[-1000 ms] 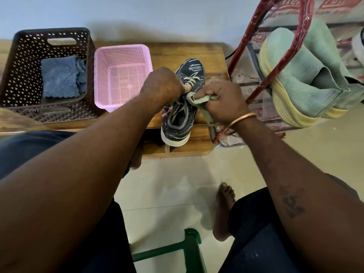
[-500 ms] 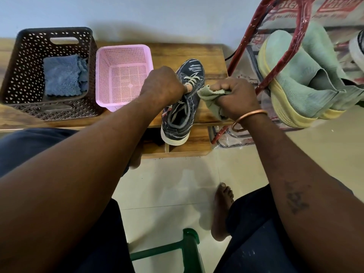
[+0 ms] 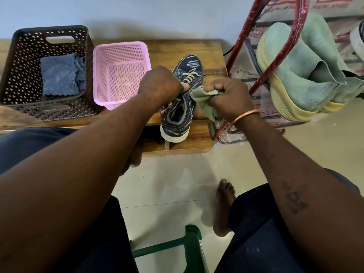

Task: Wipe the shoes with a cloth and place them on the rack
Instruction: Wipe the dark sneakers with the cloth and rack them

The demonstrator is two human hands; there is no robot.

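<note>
A dark blue patterned sneaker (image 3: pixel 192 67) with pale laces and a white sole stands on the low wooden table (image 3: pixel 177 48), toe pointing away from me. My left hand (image 3: pixel 159 83) grips its left side at the laces. My right hand (image 3: pixel 229 99) holds a bunched pale green cloth (image 3: pixel 201 96) against the shoe's right side. The red metal rack (image 3: pixel 262 75) stands at the right with light green shoes (image 3: pixel 295 71) on it.
A pink mesh basket (image 3: pixel 120 73) sits left of the sneaker. Beside it, a dark brown basket (image 3: pixel 21 75) holds a folded blue cloth (image 3: pixel 59 75). My bare foot (image 3: pixel 224 205) rests on the tiled floor, and a green stool frame (image 3: pixel 189 245) shows below.
My right hand has shifted along the shoe's right side, and the cloth is now bunched more openly against the shoe's collar. The left hand has kept its hold.
</note>
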